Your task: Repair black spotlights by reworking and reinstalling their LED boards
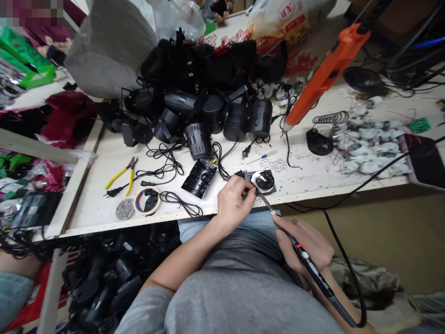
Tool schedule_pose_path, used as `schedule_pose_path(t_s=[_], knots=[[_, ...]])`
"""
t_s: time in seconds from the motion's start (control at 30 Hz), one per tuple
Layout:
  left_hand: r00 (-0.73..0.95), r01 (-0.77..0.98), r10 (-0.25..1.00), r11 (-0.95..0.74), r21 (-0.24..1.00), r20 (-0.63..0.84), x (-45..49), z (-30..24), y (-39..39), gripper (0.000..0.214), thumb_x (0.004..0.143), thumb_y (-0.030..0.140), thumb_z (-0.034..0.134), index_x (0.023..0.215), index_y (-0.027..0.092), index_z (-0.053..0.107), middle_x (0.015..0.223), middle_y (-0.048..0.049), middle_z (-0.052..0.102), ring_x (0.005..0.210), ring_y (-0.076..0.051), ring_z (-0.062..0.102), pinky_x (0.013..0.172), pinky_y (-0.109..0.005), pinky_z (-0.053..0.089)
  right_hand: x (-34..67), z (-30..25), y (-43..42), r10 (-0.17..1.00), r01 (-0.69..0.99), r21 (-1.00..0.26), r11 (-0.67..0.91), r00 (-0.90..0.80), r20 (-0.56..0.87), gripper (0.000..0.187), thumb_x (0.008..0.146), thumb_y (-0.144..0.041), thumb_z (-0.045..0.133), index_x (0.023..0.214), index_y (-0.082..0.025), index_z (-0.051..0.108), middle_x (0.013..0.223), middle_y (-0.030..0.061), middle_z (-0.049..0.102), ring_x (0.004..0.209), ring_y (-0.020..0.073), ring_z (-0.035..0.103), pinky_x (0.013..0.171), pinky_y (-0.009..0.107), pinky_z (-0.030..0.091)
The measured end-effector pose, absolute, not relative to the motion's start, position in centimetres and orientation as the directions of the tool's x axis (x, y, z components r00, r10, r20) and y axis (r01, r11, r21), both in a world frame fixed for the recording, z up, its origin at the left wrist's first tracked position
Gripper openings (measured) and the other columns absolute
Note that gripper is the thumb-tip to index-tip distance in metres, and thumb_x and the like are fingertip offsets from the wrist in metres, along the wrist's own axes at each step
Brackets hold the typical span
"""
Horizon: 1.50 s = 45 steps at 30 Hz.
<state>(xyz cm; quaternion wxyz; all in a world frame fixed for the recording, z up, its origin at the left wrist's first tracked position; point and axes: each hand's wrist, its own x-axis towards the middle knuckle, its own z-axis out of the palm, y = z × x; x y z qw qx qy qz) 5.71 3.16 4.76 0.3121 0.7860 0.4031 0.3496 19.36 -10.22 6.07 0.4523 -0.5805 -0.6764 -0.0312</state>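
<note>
From the head view, the round black part (264, 180) lies by the front edge of the bench (86, 199). Best, I judge: steady wrist, brief tip contact, fingertips clear of the heat. My left hand (233, 198) curls at the part's left; whether it pinches anything, I cannot tell. Nearer me, my right hand (313, 237) grips the soldering iron (314, 272) pen-like, slanted toward the part.

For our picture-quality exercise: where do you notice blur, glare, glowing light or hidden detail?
Head view: crumpled cloth at lower right looks smeared; head view: pale highlights on the open black casing; head view: red light glowing on the soldering iron; head view: coarse squares hide the top left corner.
</note>
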Motion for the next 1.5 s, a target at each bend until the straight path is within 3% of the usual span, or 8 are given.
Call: schedule_pose_path(t_s=[0.2, 0.43, 1.5], knots=[[0.406, 0.408, 0.861, -0.471, 0.782, 0.306, 5.83, 4.45, 3.1, 0.007, 0.088, 0.017, 0.065, 0.082, 0.019, 0.068, 0.107, -0.0047, 0.068, 0.069, -0.009, 0.063, 0.063, -0.022, 0.051, 19.29, 5.82, -10.01, 0.747, 0.815, -0.482, 0.321, 0.094, 0.658, 0.029, 0.089, -0.004, 0.062, 0.114, -0.016, 0.068, 0.076, 0.0041, 0.07, 0.063, 0.014, 0.065, 0.061, 0.027, 0.053], [0.417, 0.393, 0.857, -0.47, 0.79, 0.303, 5.95, 4.48, 3.02, 0.01, 0.087, 0.013, 0.063, 0.08, 0.02, 0.065, 0.095, -0.0021, 0.072, 0.074, -0.012, 0.064, 0.068, -0.024, 0.053, 19.05, 5.75, -9.57, 0.737, 0.809, -0.482, 0.336, 0.093, 0.669, 0.03, 0.088, -0.002, 0.064, 0.114, -0.015, 0.068, 0.079, 0.0048, 0.071, 0.062, 0.0132, 0.063, 0.06, 0.026, 0.053], [0.42, 0.389, 0.859, -0.462, 0.797, 0.293, 5.9, 4.38, 3.06, 0.009, 0.087, 0.015, 0.064, 0.081, 0.02, 0.068, 0.095, -0.0038, 0.072, 0.081, -0.015, 0.068, 0.07, -0.026, 0.055, 19.29, 5.83, -10.02, 0.742, 0.835, -0.45, 0.315, 0.078, 0.666, 0.035, 0.088, -0.005, 0.063, 0.12, -0.018, 0.069, 0.076, 0.0038, 0.072, 0.062, 0.0153, 0.066, 0.059, 0.028, 0.054]])
